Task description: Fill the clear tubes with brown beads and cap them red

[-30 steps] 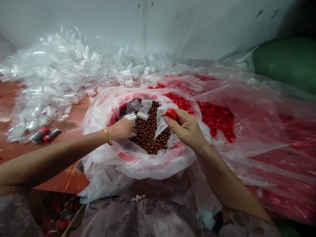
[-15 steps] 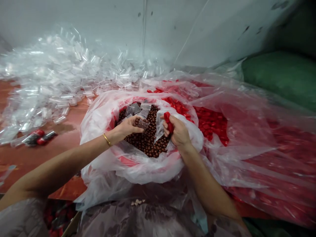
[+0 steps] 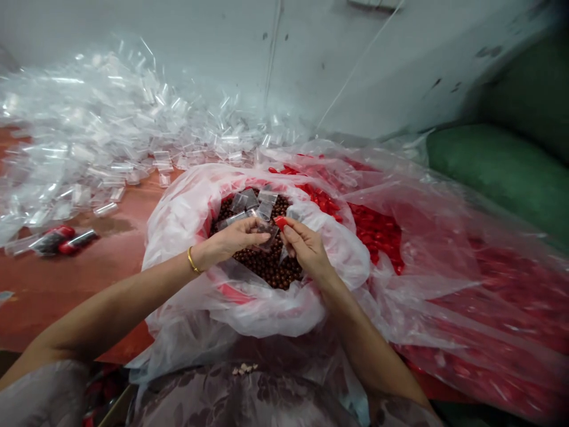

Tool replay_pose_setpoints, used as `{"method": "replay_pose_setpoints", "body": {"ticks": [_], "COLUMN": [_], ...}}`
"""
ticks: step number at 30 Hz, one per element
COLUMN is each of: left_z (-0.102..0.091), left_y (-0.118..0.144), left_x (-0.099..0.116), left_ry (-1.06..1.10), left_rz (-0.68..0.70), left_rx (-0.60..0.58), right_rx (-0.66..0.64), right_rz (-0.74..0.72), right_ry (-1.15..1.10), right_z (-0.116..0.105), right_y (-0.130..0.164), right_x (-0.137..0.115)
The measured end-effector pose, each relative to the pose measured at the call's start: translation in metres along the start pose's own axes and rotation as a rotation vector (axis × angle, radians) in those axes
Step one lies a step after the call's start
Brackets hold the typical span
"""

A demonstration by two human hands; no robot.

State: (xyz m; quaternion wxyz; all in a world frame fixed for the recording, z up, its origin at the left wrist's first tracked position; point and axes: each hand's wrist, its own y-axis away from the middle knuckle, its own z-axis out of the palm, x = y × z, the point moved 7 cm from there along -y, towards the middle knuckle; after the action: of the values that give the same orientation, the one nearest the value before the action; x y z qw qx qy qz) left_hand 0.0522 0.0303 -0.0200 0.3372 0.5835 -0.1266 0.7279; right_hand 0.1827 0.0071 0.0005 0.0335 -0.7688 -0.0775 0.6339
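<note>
I am holding a small clear bag (image 3: 267,228) pinched in my left hand (image 3: 237,237), fingers closed on its edge, right above the brown beads (image 3: 267,264) heaped in the plastic-lined basin (image 3: 186,204). My right hand (image 3: 306,249) is gripping a red piece (image 3: 281,222) between thumb and fingertips, touching the mouth of that bag. As I judge it, the filling step is in hand: the red piece is going into the bag. The next move is calling for a steady left pinch that keeps the mouth open while the right fingertips are letting go inside it; the film looks limp and could fold shut.

Both forearms are reaching forward from my body and converging over the basin, wrists bent slightly down, the hands almost touching. A gold bangle (image 3: 192,260) is sitting on my left wrist.

More empty little bags (image 3: 251,201) are lying on the beads just beyond my hands. Right of my right hand, a large sack of red pieces (image 3: 377,228) is lying open. Far left of my left hand, a heap of clear bags (image 3: 102,136) is covering the counter (image 3: 57,279), with a few filled packets (image 3: 60,238) nearer.
</note>
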Motion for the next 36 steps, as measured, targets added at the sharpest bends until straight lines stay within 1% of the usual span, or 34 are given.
{"method": "replay_pose_setpoints", "body": {"ticks": [3,6,8,11,15,19,21,25,27,28,30,31,32,34,35,36], "left_z": [0.0,0.001,0.003,0.004,0.005,0.008,0.009,0.01,0.011,0.012,0.014,0.016,0.018,0.023,0.025,0.028], "left_y": [0.004,0.003,0.001,-0.002,-0.002,0.004,0.006,0.009,0.009,0.009,0.008,0.008,0.007,0.007,0.007,0.007], "left_x": [-0.003,-0.004,-0.003,0.0,0.004,0.013,0.016,0.016,0.015,0.016,0.018,0.019,0.019,0.019,0.018,0.018], "left_ry": [0.002,-0.041,-0.059,-0.139,-0.326,-0.581,-0.709,-0.952,-1.032,-1.049,-1.064,-1.069,-1.075,-1.084,-1.091,-1.105], "left_rz": [-0.052,-0.019,0.03,0.146,0.25,0.338,0.337,0.269,0.25,0.253,0.27,0.277,0.283,0.281,0.274,0.269], "left_rx": [0.013,0.027,0.006,-0.001,0.008,0.084,0.134,0.208,0.22,0.22,0.217,0.209,0.195,0.145,0.119,0.099], "right_rx": [0.013,0.009,0.005,-0.01,-0.026,-0.055,-0.048,-0.059,-0.083,-0.094,-0.087,-0.057,-0.005,0.111,0.143,0.147], "right_rz": [0.068,0.077,0.041,-0.044,-0.137,-0.192,-0.211,-0.3,-0.331,-0.339,-0.335,-0.316,-0.281,-0.158,-0.08,-0.004], "right_ry": [-0.12,-0.106,-0.015,0.154,0.34,0.471,0.55,0.805,0.912,0.931,0.881,0.806,0.697,0.407,0.257,0.127], "right_z": [0.001,0.001,0.001,0.001,0.001,0.006,0.01,0.017,0.017,0.016,0.011,0.007,0.002,-0.006,-0.006,-0.002], "right_y": [-0.003,-0.004,-0.003,0.0,0.003,0.007,0.01,0.016,0.016,0.015,0.009,0.005,0.0,-0.011,-0.016,-0.021], "right_x": [0.002,0.004,0.004,0.0,-0.009,-0.014,-0.013,-0.014,-0.017,-0.02,-0.026,-0.028,-0.03,-0.025,-0.018,-0.011]}}
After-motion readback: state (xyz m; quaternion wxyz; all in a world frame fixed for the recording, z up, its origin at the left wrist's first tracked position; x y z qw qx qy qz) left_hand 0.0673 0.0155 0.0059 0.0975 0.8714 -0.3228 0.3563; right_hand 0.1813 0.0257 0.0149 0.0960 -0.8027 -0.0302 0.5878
